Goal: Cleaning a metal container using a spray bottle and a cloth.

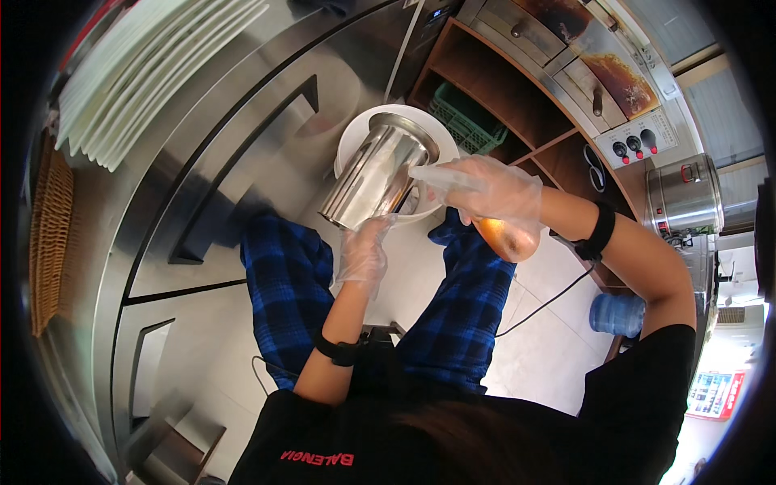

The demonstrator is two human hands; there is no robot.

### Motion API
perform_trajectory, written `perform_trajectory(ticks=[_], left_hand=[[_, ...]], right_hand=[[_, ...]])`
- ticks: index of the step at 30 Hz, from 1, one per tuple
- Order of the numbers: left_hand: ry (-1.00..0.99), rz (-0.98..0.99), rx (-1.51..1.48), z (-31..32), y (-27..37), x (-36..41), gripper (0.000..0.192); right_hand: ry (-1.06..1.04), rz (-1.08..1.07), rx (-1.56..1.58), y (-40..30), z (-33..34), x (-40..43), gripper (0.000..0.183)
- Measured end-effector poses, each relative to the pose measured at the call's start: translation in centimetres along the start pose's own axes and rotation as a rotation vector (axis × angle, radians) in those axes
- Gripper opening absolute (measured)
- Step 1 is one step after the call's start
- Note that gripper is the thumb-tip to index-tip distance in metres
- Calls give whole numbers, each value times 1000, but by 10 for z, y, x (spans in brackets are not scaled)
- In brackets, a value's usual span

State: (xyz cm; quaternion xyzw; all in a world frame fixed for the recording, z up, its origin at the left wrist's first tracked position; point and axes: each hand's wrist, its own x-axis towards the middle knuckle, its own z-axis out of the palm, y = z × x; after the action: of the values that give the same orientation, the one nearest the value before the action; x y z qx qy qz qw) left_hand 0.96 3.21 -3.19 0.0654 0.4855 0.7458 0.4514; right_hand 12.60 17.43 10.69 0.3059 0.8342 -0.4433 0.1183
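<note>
My left hand (364,251), in a clear plastic glove, grips the lower end of a shiny stainless steel cylinder (376,173) with a wide rim. The cylinder lies tilted above a white bucket (354,142), its rimmed end pointing away from me. My right hand (473,188), gloved too, is at the cylinder's right side, fingers bent. It seems to hold something, but the glove and fingers hide what. Just below the right palm shows a rounded orange-brown thing (508,239), its kind unclear.
A steel cabinet front with a black handle (242,170) stands left, stacked white trays (163,79) and a wicker basket (51,236) beyond. On the right are wooden shelves with a green plastic crate (467,118), a water jug (617,315) and a steel pot (685,194). A black cable hangs from my right wrist.
</note>
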Motion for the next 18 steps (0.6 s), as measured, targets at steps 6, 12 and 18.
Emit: perform_trajectory(ticks=[6, 12, 18], left_hand=[[-111, 148, -3, -19, -34, 10, 45], [-93, 112, -2, -23, -38, 10, 50], [-56, 18, 356, -17, -14, -1, 46]], right_hand=[[58, 103, 10, -3, -5, 5, 23], [12, 97, 34, 9, -7, 9, 37], [29, 67, 20, 0, -8, 7, 37]])
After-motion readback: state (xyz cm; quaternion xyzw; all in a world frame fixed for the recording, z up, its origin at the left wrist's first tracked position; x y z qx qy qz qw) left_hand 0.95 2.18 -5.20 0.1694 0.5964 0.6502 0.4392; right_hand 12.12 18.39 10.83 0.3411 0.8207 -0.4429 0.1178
